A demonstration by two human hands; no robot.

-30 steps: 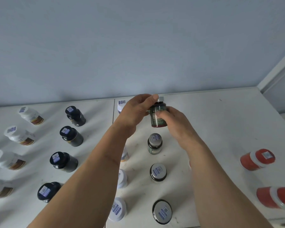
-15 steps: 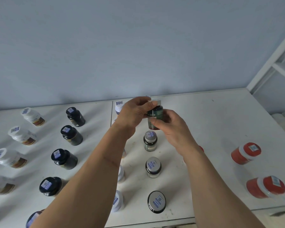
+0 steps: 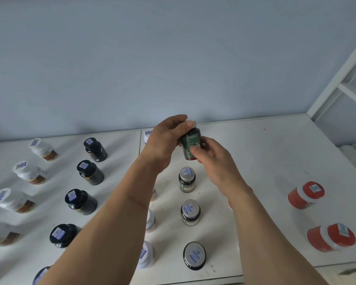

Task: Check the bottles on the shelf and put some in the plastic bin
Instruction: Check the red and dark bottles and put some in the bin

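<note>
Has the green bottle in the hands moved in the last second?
No real move: the green bottle stays above the same silver-capped bottle; it only tilts a little.

A single head-worn camera looks forward and steeply down onto the white shelf (image 3: 275, 153), close enough that both forearms fill the lower frame. It faces the pale blue wall (image 3: 152, 58) behind the shelf; the shelf's upright frame (image 3: 341, 73) sits at right. No second view exists.

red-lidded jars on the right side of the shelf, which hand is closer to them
Right. The right hand holds the green bottle on the side toward the red-lidded jars; the left hand is beyond it.
</note>
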